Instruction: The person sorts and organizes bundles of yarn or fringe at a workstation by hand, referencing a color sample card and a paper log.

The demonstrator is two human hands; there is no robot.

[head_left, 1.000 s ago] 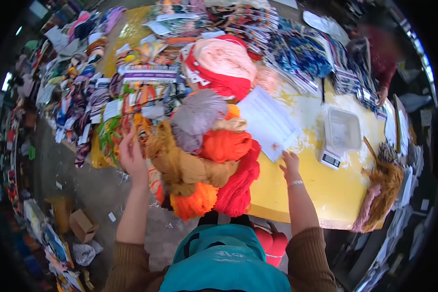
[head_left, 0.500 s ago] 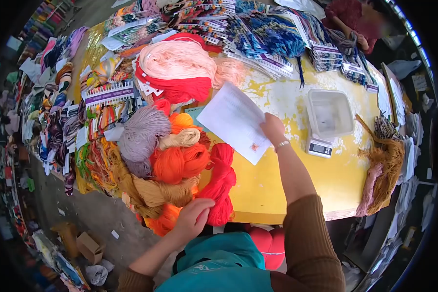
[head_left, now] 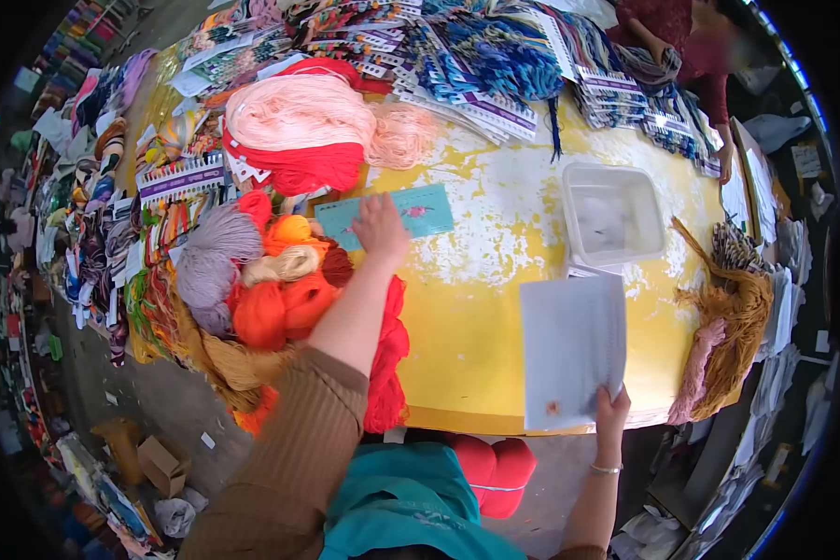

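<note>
My right hand [head_left: 612,409] grips the lower right edge of a white printed sheet [head_left: 572,341], thumb on top, near the table's front edge. A small coloured picture shows in one corner of the sheet, which hides most of the scale. My left hand [head_left: 380,227] reaches forward, fingers stretched out over a teal card [head_left: 429,211] with pink flower prints. Beside that arm lie skeins of orange yarn [head_left: 280,313], red yarn [head_left: 388,364] and grey yarn [head_left: 217,257]. Behind the card rests a big pale pink skein [head_left: 294,107] on red yarn.
A clear plastic tub [head_left: 614,213] stands on the scale at the right of the worn yellow table [head_left: 467,345]. Brown yarn [head_left: 733,327] hangs over the right edge. Blue skeins [head_left: 504,61] with labelled cards line the back. A co-worker in a dark red top [head_left: 663,23] stands at the far right.
The white sheet has moved right and toward me in my right hand, uncovering the teal card. My left hand has gone from the red yarn at the front edge up to the card.
</note>
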